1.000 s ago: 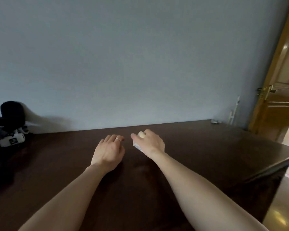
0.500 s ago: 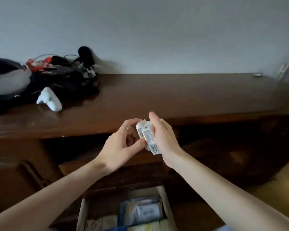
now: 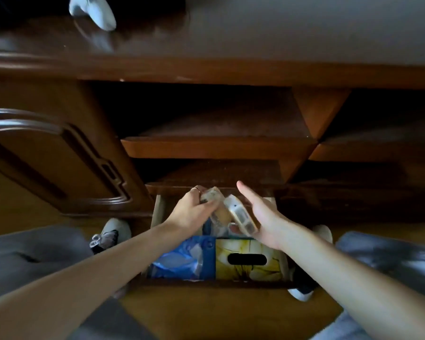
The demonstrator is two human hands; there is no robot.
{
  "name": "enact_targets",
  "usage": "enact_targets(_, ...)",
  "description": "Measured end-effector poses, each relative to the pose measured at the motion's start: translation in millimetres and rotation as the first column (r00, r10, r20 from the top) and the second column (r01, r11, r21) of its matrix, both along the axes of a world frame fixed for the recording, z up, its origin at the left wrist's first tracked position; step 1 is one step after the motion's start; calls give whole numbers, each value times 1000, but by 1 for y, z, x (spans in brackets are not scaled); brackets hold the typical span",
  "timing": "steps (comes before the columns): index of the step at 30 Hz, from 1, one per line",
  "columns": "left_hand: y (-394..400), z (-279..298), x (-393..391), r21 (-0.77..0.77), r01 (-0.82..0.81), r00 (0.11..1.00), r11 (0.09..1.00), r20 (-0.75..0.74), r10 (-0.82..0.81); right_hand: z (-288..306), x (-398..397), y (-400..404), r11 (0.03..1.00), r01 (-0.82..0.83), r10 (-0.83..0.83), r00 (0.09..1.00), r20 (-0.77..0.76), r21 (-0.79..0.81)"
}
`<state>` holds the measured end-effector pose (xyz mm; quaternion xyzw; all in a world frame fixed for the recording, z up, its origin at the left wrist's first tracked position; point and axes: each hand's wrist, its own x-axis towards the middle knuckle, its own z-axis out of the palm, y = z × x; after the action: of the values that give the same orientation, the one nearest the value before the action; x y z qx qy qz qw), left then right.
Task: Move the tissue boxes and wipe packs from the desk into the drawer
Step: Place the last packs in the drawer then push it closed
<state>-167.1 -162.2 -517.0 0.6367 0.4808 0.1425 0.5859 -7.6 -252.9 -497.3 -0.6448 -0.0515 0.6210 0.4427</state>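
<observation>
Two small packs over the open drawer [image 3: 157,209], toward its back. Left hand [image 3: 190,212] pinches one pack [image 3: 210,196] w/ curled fingers. Right hand [image 3: 263,217] has fingers mostly straight, 2nd pack [image 3: 239,215] lying against palm/thumb side; can't tell if thumb clamps it. Blue pack [image 3: 179,258] and yellow box [image 3: 247,260] already inside at front. Packs prob. light, soft, slick film wrap, so could slip. Best hold across short sides, not the flat faces. Little room left; tuck in behind the box.
</observation>
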Motion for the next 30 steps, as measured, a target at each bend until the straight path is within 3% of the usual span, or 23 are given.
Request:
enact_targets(2,7,-13,-3,-37,-61,998,997,-29,60,-15,1,10,996,-91,92,994,-60,21)
enact_targets(5,12,-34,-17,-102,-108,994,989,-13,107,-39,-5,17,974,-226,226,974,-10,15)
enact_targets(12,17,-80,-65,-25,-141,971,990,-198,133,-99,-10,2,989,-120,116,992,-46,-92)
enact_targets(17,25,-86,-85,-74,-222,943,972,-272,194,-123,-22,10,984,-151,162,979,125,-94)
enact_targets(22,38,-86,-107,42,-294,898,955,-331,291,-147,-22,33,969,-180,225,926,305,-169)
enact_targets(25,45,-83,-116,24,-349,890,937,-306,339,-157,-24,54,942,-296,334,868,369,-158)
enact_targets(30,46,-89,-138,54,-408,878,911,-251,408,-187,-53,96,942,-301,334,842,423,-146)
